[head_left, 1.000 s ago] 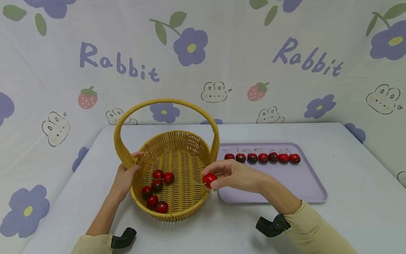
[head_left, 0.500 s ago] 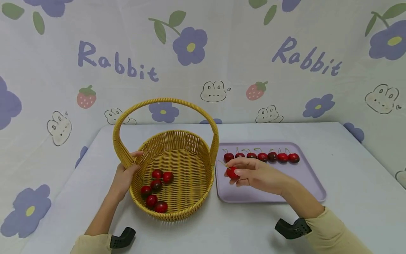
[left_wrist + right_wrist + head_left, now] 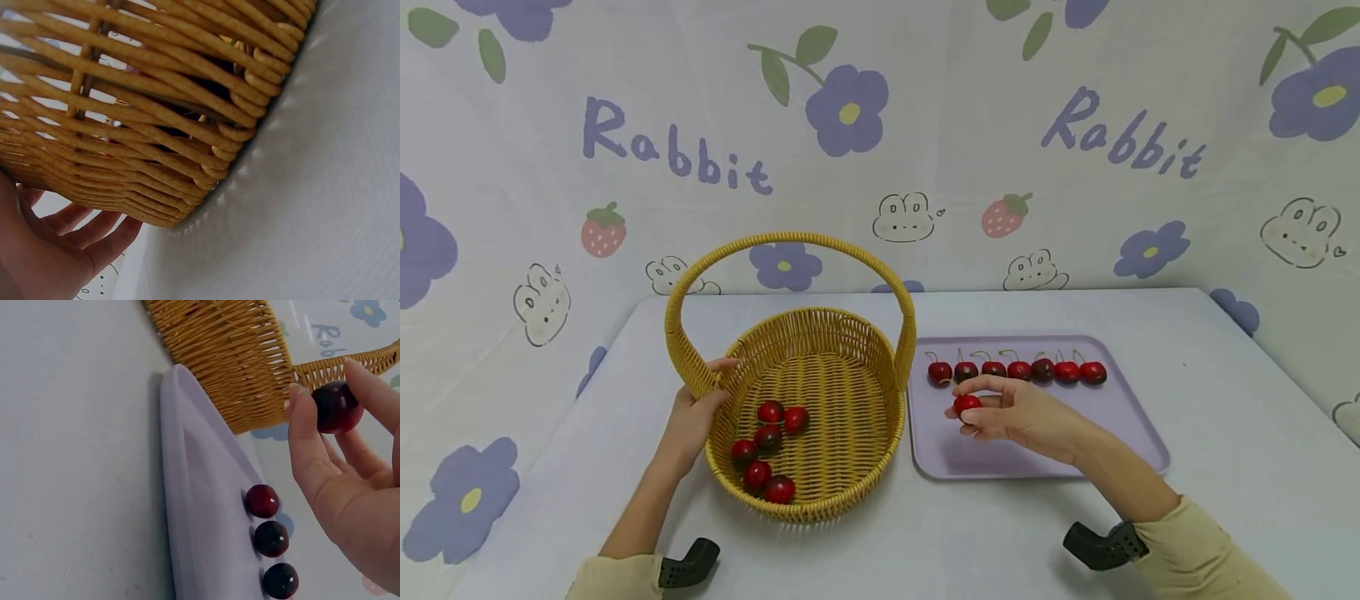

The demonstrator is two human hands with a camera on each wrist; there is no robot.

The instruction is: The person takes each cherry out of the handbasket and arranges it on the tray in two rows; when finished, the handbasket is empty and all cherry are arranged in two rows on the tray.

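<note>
My left hand [image 3: 694,425] grips the left side of a yellow wicker basket [image 3: 857,458] at the foot of its handle, thumb over the rim. In the left wrist view its fingers [image 3: 106,244] lie along the outside of the weave. Several dark red cherries [image 3: 768,437] lie in the left part of the basket. Between thumb and fingers my right hand [image 3: 1030,417] pinches a red cherry [image 3: 967,406], held above a lilac tray [image 3: 1037,462]. A row of cherries [image 3: 1018,372], stems upward, lines the far side of that tray. In the right wrist view the pinched cherry [image 3: 337,407] looks darker.
Basket and tray stand side by side on a white-covered table [image 3: 880,550], nearly touching. The basket's tall arched handle [image 3: 790,238] rises above the bowl. Behind the table hangs a white cloth [image 3: 820,192] printed with flowers and rabbits.
My right hand has moved right with the cherry, from over the basket's right rim to above the tray, slowing in the last half second. The left hand and basket have stayed put.
</note>
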